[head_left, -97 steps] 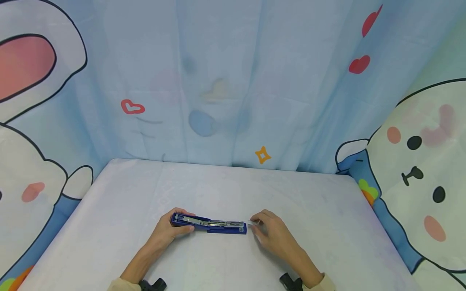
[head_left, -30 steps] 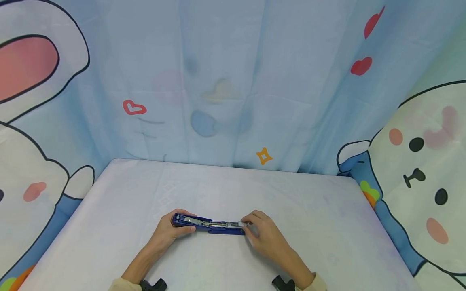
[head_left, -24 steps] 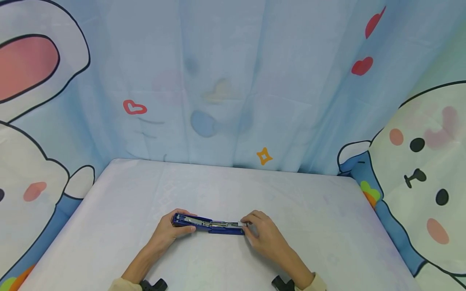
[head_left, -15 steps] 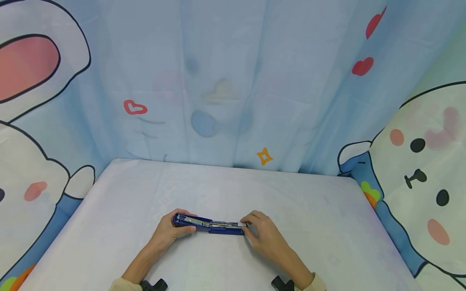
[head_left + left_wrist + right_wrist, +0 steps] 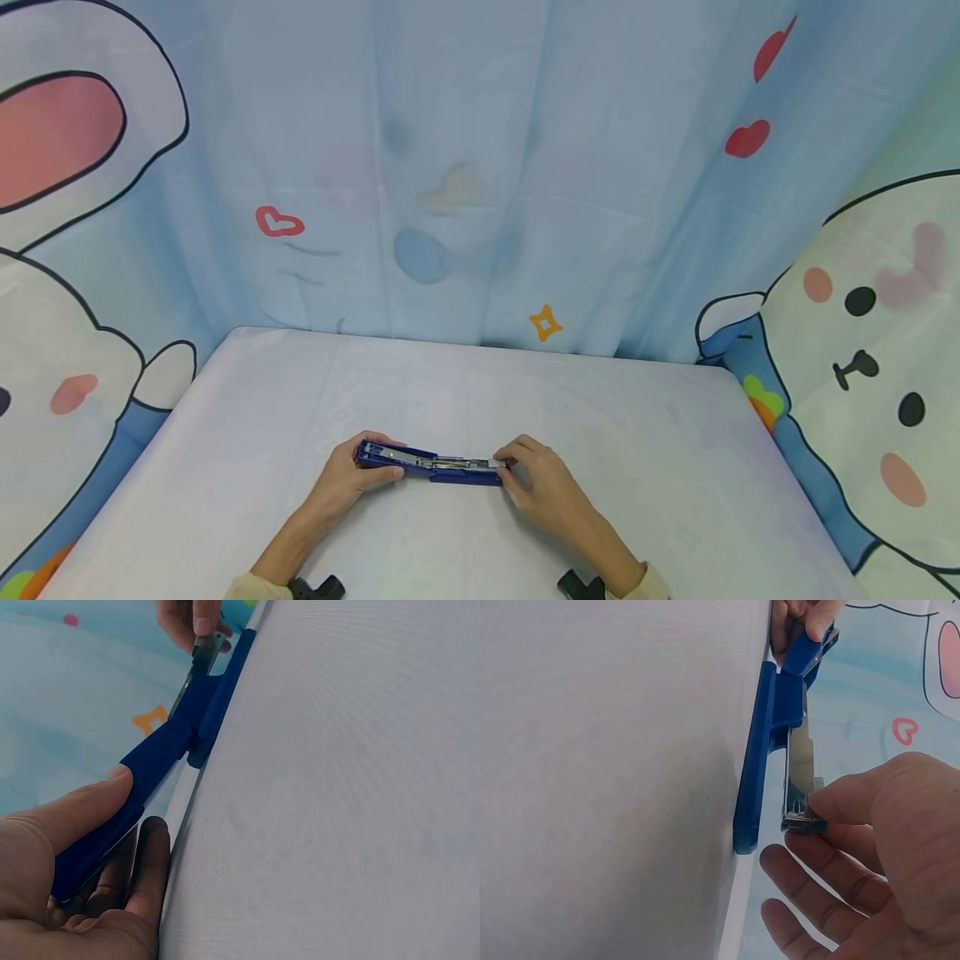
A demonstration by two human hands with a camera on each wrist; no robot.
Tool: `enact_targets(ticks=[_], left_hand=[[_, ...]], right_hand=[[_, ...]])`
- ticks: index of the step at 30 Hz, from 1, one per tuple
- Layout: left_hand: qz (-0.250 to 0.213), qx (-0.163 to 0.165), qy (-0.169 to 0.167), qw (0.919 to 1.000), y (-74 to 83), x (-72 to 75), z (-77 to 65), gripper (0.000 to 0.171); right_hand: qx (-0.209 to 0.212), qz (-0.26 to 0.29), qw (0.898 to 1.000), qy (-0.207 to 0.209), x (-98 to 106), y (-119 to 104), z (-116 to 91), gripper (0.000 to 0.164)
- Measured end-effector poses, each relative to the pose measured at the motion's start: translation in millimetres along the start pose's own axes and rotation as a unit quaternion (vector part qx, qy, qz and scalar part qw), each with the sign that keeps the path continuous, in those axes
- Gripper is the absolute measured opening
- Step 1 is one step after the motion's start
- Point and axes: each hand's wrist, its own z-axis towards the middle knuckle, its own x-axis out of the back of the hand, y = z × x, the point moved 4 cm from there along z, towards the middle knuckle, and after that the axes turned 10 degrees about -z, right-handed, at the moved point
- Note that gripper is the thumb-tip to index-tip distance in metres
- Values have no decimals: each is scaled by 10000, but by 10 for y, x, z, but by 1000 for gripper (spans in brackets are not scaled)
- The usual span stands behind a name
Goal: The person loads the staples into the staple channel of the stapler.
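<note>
Right now your blue stapler lies folded open at six o'clock in the head view, on the white desk, its base seeming to rest there. Your left hand has the nine o'clock end: the fingers wrap round the swung-back cover, thumb on the near side, the rest behind. Your right hand is at the three o'clock end, thumb and forefinger narrowed in a pinch on a small silvery strip at the tip of the metal magazine; the lower fingers bend loosely. They hide too much to tell how far the strip sits inside. At twelve o'clock, beyond the desk, hangs a pale blue curtain, with a white cartoon animal at three.
</note>
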Motion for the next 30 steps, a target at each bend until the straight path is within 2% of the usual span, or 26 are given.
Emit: enact_targets(ticks=[10,30], left_hand=[[49,-34,-40,10000,-5,-2,-24,48],[-70,48,-38,10000,-21,2,9,47]], right_hand=[[66,99,9999,-47,-22,4,-7,12],[151,-152,9998,-10,2,-10,0,11]])
